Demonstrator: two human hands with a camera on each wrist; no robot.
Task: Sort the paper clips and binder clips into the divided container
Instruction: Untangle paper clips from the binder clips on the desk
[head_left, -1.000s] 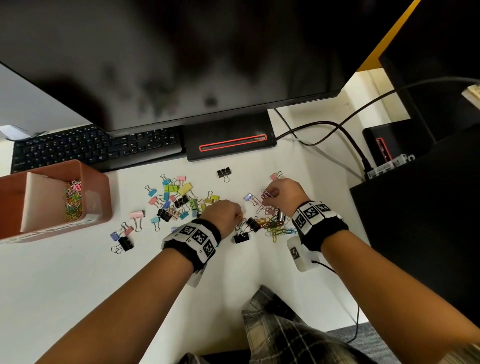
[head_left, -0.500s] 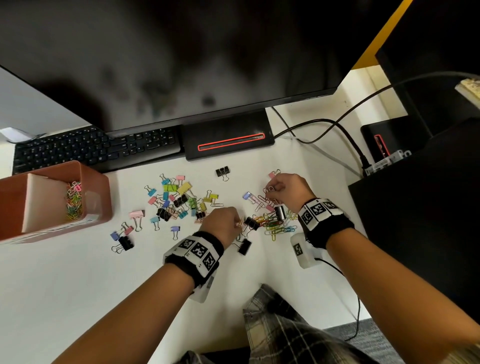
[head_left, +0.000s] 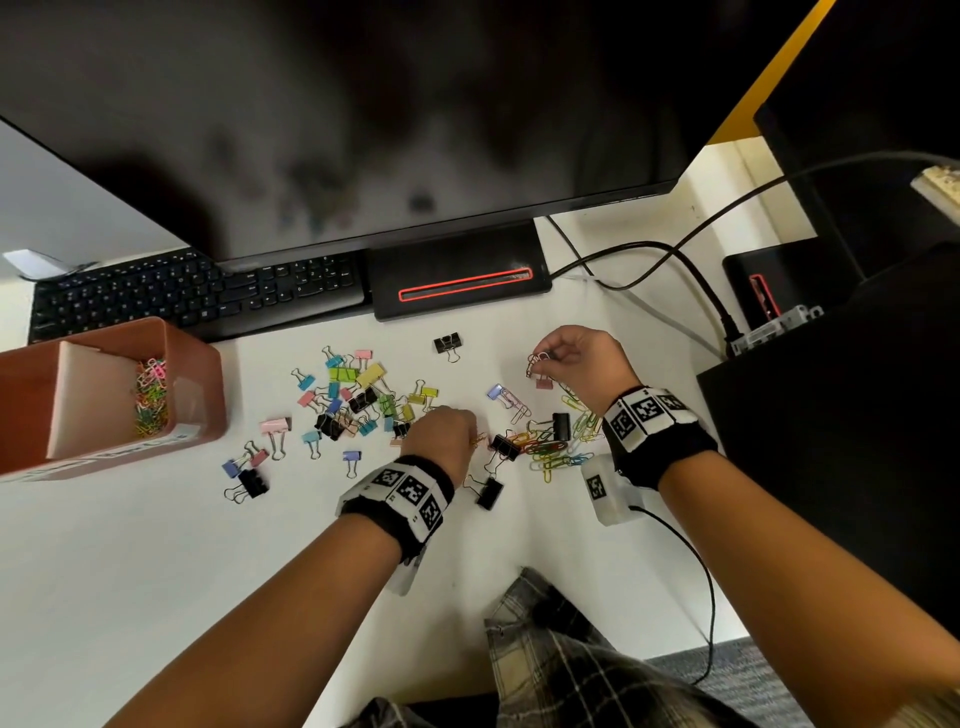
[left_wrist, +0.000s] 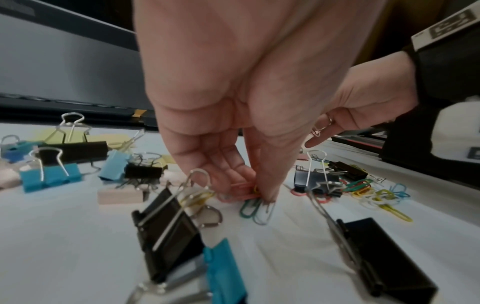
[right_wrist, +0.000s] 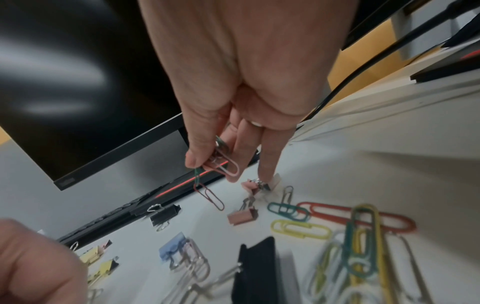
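A terracotta divided container (head_left: 197, 364) stands at the left, with coloured paper clips (head_left: 150, 395) in its right compartment. Mixed binder clips (head_left: 358, 395) lie scattered mid-table, and loose paper clips (head_left: 556, 447) lie in a heap between my wrists. My left hand (head_left: 475, 439) is down at the table, thumb and fingers pinching a few pink and green paper clips (left_wrist: 253, 193). My right hand (head_left: 543, 358) is raised farther back and pinches pink paper clips (right_wrist: 223, 164). A green and a dark red clip (right_wrist: 210, 195) hang linked below them, above a pink binder clip (head_left: 544, 383).
A black keyboard (head_left: 182, 296) and a monitor base (head_left: 457, 280) border the far side. Cables (head_left: 675, 260) run at the right, beside a dark box (head_left: 831, 415). One black binder clip (head_left: 448, 343) lies alone near the base, another (head_left: 488, 493) by my left wrist.
My right hand has risen and moved farther back from the paper clip heap, lifting a linked string of clips. My left hand has stayed low at the heap's left edge.
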